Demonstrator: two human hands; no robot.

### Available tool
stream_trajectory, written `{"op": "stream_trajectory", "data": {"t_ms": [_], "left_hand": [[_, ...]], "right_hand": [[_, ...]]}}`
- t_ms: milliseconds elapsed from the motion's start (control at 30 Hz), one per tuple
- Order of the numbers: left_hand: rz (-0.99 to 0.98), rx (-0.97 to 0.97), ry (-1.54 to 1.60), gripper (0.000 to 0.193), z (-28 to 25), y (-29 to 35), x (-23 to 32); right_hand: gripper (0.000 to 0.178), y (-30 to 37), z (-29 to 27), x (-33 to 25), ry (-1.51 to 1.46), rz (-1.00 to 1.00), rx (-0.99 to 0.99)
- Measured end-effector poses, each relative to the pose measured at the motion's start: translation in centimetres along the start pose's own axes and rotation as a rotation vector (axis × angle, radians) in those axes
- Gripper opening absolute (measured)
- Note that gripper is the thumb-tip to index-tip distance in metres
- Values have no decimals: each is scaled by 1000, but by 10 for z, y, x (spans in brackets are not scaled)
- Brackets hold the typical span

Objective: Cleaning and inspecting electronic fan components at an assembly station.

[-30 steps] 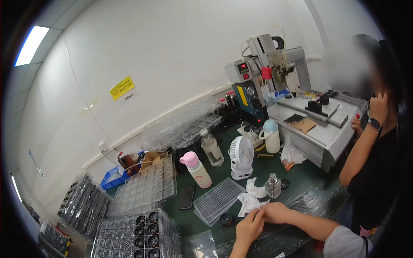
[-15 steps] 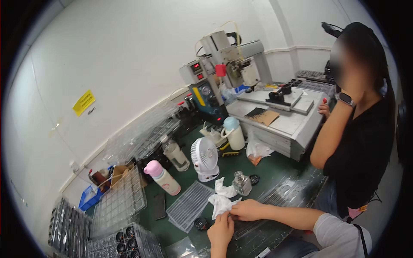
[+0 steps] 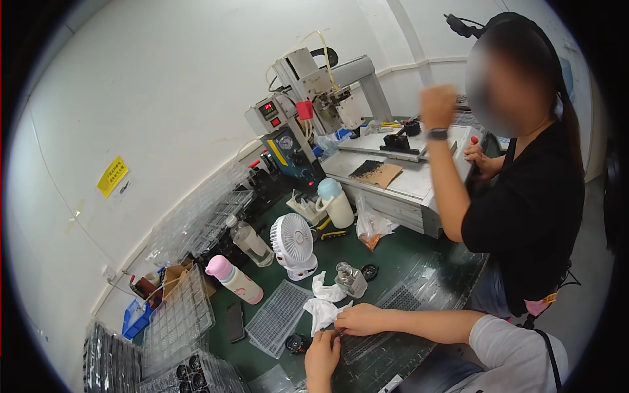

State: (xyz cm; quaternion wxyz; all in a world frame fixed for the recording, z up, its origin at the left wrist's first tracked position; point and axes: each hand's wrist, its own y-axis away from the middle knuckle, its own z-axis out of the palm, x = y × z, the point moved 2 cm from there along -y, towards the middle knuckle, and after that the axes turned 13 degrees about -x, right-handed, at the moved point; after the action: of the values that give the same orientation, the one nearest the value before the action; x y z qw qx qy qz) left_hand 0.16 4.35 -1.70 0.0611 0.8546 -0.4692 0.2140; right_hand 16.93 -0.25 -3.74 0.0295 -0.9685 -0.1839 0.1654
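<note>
Fingers of the left hand (image 3: 323,355) and right hand (image 3: 362,319) nearly meet toward the worktop's (image 3: 409,252) near edge; whether they clamp anything, I cannot tell. A black round part (image 3: 297,343) lies just beside the left; braced wrists should steady fine fingerwork.

A: We're up at head height, a wide fisheye peering down and forward over the green table (image 3: 409,257)!
B: And nearest in, left hand (image 3: 322,357) and right hand (image 3: 360,319), bottom centre, pale sleeve (image 3: 495,335) at lower right!
A: Further off, the machine (image 3: 314,85) stands above centre, white wall (image 3: 164,78) sweeping across the upper left!
B: And the view rounds off into black at all four corners!
</note>
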Motion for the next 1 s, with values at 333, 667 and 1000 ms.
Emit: {"op": "stream_trajectory", "data": {"t_ms": [333, 667, 1000], "left_hand": [[-55, -82, -101, 23, 5, -1, 2], [-41, -71, -112, 22, 12, -1, 4], [-51, -38, -86, 21, 11, -1, 1]], "right_hand": [[14, -7, 0, -1, -119, -15, 23], [14, -2, 2, -3, 51, -1, 48], [12, -6, 7, -4, 41, -17, 113]]}}
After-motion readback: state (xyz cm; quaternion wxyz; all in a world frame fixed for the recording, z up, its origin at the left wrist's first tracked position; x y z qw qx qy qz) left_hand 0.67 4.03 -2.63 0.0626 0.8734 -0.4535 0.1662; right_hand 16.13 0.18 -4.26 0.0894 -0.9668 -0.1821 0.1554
